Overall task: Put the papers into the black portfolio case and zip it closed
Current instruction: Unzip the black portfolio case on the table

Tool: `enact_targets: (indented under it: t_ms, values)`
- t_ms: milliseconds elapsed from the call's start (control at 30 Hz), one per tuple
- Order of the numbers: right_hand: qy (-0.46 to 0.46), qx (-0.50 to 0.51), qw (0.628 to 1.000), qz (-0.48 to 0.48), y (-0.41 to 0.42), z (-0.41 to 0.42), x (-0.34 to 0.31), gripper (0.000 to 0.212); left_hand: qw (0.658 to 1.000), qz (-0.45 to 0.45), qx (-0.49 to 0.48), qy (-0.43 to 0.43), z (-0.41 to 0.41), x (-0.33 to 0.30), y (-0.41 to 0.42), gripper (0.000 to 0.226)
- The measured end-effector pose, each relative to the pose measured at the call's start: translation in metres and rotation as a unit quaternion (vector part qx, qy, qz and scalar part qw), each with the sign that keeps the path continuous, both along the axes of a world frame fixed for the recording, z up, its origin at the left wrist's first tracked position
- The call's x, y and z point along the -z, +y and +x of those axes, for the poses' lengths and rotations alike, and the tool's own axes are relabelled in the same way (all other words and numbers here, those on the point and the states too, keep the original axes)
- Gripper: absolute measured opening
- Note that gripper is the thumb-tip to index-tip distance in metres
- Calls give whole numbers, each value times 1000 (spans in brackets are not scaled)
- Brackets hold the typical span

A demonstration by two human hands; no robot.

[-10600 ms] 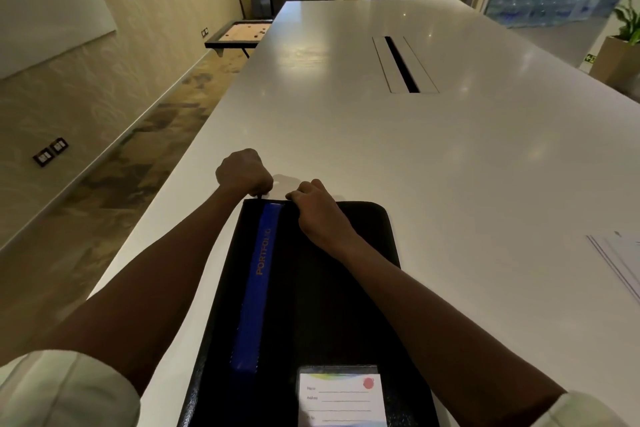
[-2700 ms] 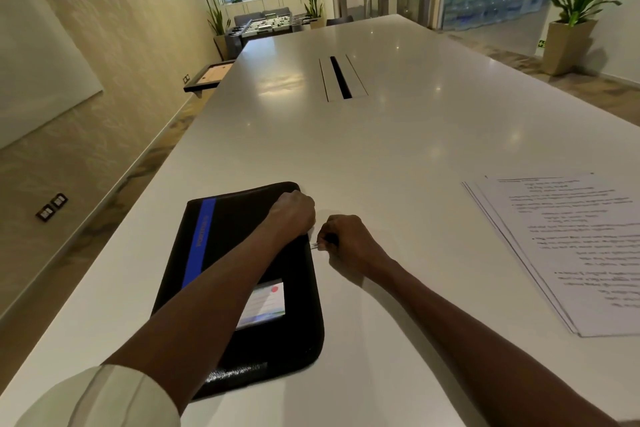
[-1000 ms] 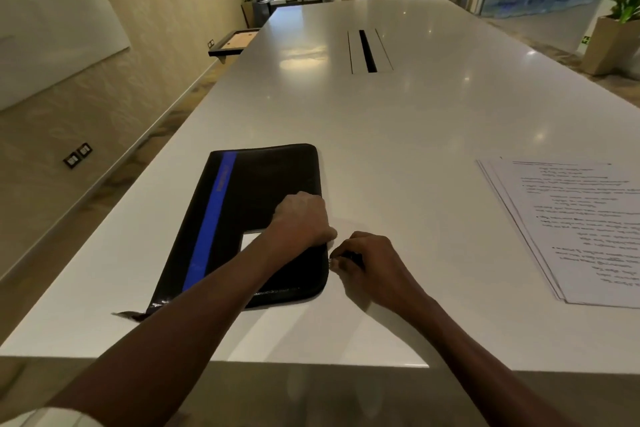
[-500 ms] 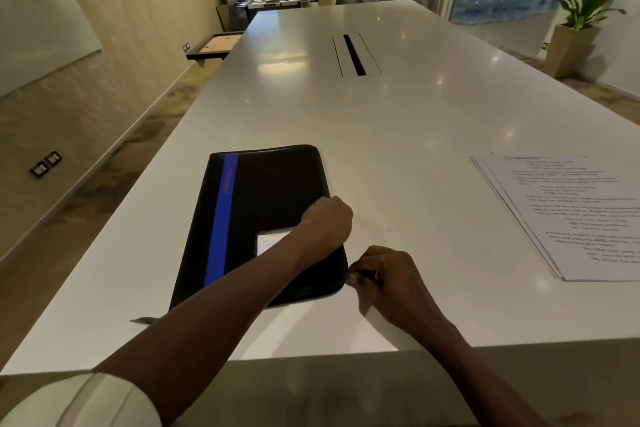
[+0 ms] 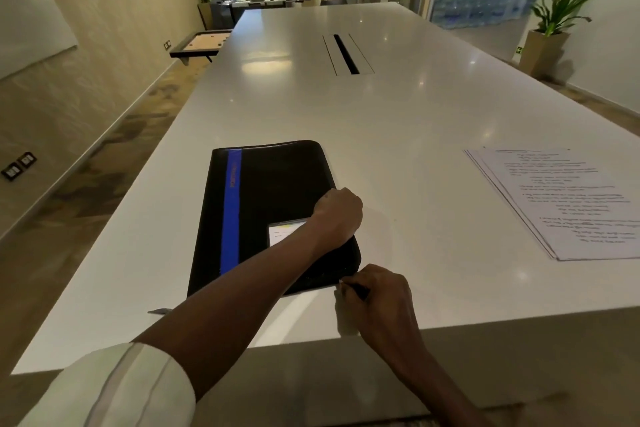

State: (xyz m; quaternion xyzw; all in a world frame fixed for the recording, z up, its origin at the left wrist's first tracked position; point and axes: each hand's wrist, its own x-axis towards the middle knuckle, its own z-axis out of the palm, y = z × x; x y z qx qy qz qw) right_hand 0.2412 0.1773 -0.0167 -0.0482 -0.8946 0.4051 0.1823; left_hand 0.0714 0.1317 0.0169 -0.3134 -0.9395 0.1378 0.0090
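White table [image 5: 398, 135] long, near edge just below hands

Black portfolio case [image 5: 277, 191] flat near front-left of table, cover down, contents hidden; blue stripe [image 5: 232, 211] along left side, label window [image 5: 282, 232] partly under forearm

Papers [image 5: 568, 204] stacked well right of case, on table, outside it

Left hand [image 5: 337, 215] curled in fist, knuckles pressing case's right edge, holding nothing visible

Right hand [image 5: 377, 295] at case's near-right corner, fingertips pinching small zip pull [image 5: 353, 289]

Bare tabletop between case and papers
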Motion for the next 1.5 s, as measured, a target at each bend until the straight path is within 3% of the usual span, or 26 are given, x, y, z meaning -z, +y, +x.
enact_targets:
  t_ms: [267, 500, 933, 1000, 1067, 1267, 1400, 1500]
  values:
    - [13, 49, 999, -16, -28, 8, 4, 19, 999, 45, -18, 1, 4, 4, -3, 25]
    - [16, 64, 997, -34, -55, 10, 6, 6, 999, 6, 21, 32, 7, 7, -7, 25]
    - [18, 44, 999, -26, -90, 8, 7, 15, 998, -14, 39, 45, 7, 10, -10, 25]
    - [12, 44, 999, -23, -89, 7, 7, 14, 999, 15, 26, 27, 8, 8, -12, 22]
    - [2, 52, 998, -18, -88, 6, 6, 14, 995, 100, -8, -13, 10, 1, -19, 15]
    - [3, 84, 996, -20, -87, 10, 6, 11, 933, 329, -81, -122, 35, -17, -82, 26]
    - [25, 70, 997, -3, -86, 13, 7, 9, 916, 351, -151, -122, 73, -18, -139, 24]
    - [33, 54, 998, 22, -86, 14, 9, 9, 875, 386, -205, -209, 105, -15, -165, 32]
